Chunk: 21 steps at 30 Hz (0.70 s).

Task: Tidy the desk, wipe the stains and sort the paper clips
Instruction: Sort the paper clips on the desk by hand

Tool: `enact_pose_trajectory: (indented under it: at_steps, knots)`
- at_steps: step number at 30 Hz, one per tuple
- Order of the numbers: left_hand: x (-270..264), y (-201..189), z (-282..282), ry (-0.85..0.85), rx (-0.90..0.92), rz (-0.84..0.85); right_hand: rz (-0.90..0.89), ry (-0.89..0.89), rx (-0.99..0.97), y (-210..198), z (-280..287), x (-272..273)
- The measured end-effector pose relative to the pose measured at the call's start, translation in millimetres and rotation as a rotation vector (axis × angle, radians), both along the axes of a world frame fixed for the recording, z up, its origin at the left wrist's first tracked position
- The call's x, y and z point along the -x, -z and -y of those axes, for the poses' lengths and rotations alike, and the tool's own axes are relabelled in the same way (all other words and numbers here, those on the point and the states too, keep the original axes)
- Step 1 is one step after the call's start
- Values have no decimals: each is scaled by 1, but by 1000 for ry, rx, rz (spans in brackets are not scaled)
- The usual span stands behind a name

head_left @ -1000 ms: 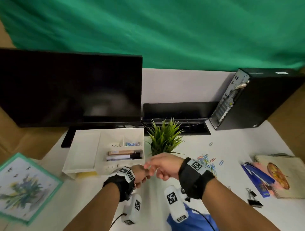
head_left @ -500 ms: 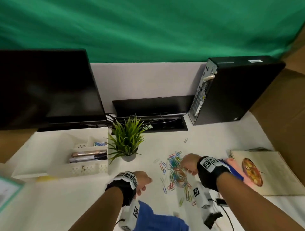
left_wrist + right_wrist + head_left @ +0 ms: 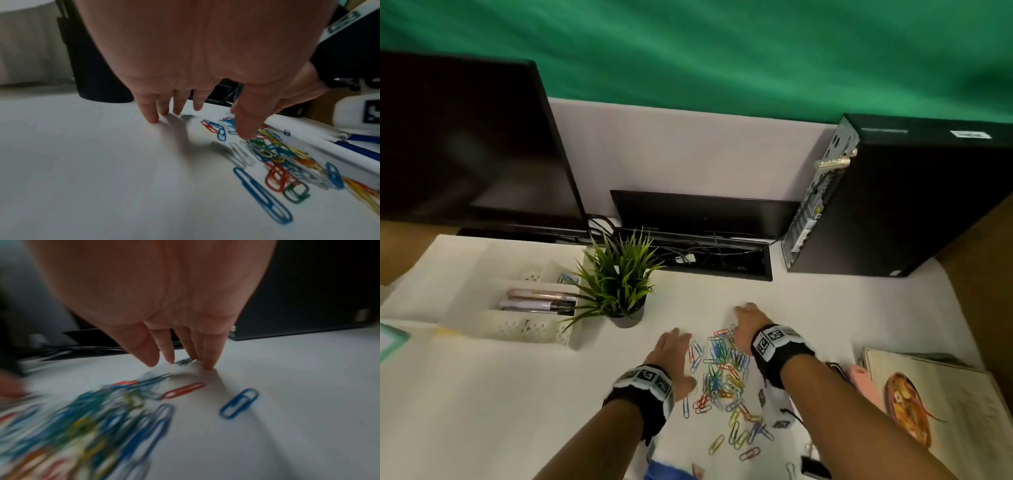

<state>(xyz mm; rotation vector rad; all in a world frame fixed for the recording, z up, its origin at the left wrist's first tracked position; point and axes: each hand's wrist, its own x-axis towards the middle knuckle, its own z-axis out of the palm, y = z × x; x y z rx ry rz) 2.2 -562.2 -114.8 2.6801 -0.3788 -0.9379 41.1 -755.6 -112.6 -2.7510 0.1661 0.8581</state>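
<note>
Across the whole lower field, a white flat desk top (image 3: 482,394). At ten o'clock, a large black flat monitor (image 3: 465,137), screen dark. At two o'clock, a black metal computer tower (image 3: 911,205), its small white top label too blurred to read. At nine o'clock, a white plastic desk organiser (image 3: 458,274) with pens and a few clips in its compartments. At five o'clock, partly out of frame, an open cream-paged book with a printed food picture (image 3: 928,404). Just right of the organiser, a small green spiky plant in a grey pot (image 3: 619,281).

Dead centre toward six o'clock, a loose heap of coloured wire paper clips (image 3: 722,373), strays trailing nearer the body.

Left hand (image 3: 673,359) at the heap's nine o'clock edge, fingers straight and spread, fingertips (image 3: 152,118) on the desk, nothing held. Right hand (image 3: 746,325) at the heap's one o'clock edge, likewise flat and spread, fingertips (image 3: 207,366) touching the surface, nothing gripped.

Likely step: corralling the clips. Best done by sweeping both palms inward low and slow, edges sealed to the desk, catching the outlying blue clip (image 3: 238,404) and red clip (image 3: 183,390) first, then cupping the pile toward the organiser.

No brand legible; only black-and-white square markers on both wristbands.
</note>
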Motion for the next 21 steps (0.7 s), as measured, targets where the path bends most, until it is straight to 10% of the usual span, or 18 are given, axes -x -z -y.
enact_pose_trajectory:
  at_steps: [6,12,21]
  knots:
    - [-4,1,37,126,91,-5,71,-266,-49,5,-29,58]
    - [21,11,35,296,37,76,86,74,-30,-5,13,69]
    - [37,12,-1,338,44,171,168,59,32,7,-32,119]
